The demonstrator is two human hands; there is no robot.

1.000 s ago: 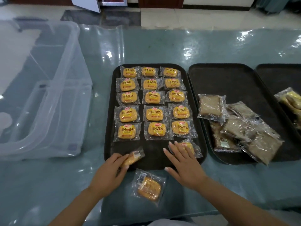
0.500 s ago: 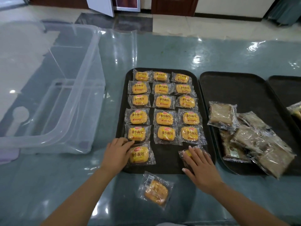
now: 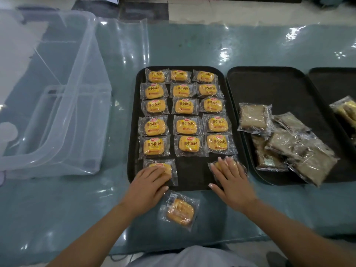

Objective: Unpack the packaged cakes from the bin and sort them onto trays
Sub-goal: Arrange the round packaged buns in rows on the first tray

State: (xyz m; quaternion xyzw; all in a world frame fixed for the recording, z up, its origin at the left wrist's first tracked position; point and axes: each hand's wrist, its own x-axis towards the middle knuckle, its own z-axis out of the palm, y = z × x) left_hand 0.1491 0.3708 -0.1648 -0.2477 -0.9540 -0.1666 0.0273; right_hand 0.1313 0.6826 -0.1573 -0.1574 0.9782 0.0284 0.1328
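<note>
The left hand (image 3: 149, 185) lies flat, fingers straight, on a yellow cake pack (image 3: 160, 170) at the near left corner of the black tray (image 3: 192, 178). The right hand (image 3: 232, 180) lies flat, fingers spread, on another pack (image 3: 215, 165) at the near right corner. One more loose cake pack (image 3: 180, 211) sits on the table (image 3: 57, 209) between both wrists.

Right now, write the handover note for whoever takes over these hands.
Left hand rests flat on a yellow cake pack at the left tray's near-left corner.
Right hand lies flat on another pack at the near-right.
Done: fifteen yellow packs in rows of three; brown packs piled on the middle tray; clear bin looks empty.
Left: one upside-down yellow pack on the table, probably for the gap between the hands.
</note>
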